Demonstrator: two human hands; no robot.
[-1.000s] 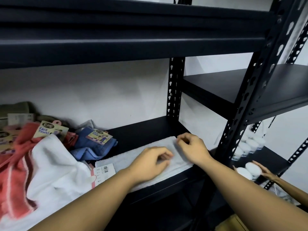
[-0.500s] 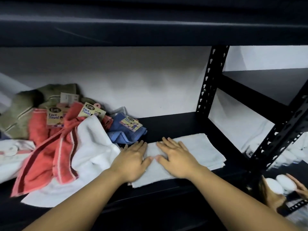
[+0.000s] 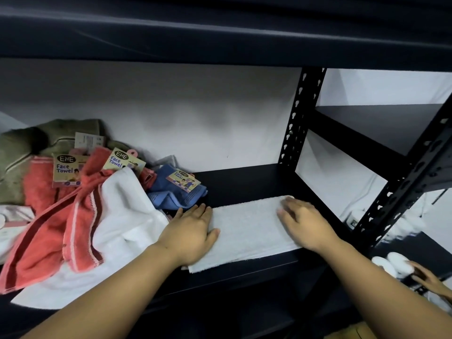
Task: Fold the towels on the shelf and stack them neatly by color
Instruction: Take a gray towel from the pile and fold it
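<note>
A folded white towel [image 3: 247, 228] lies flat on the black shelf [image 3: 244, 182], near its front edge. My left hand [image 3: 189, 231] rests flat on the towel's left end, fingers together and pointing away. My right hand [image 3: 305, 222] presses flat on its right end, slightly blurred. To the left sits a loose heap: an unfolded white towel [image 3: 122, 216], a coral-red towel [image 3: 53, 228] draped over it, a blue towel [image 3: 176, 194] with a paper tag, and an olive-green towel [image 3: 31, 143] at the back.
A black perforated upright [image 3: 297, 118] stands at the shelf's right rear, another post [image 3: 401, 194] at the front right. The upper shelf [image 3: 220, 28] hangs low overhead. Another person's hand [image 3: 425, 277] holds white round containers [image 3: 393, 261] at lower right.
My hands have slid apart along the white towel, the left toward its left end and the right toward its right end. The view has shifted slightly.
</note>
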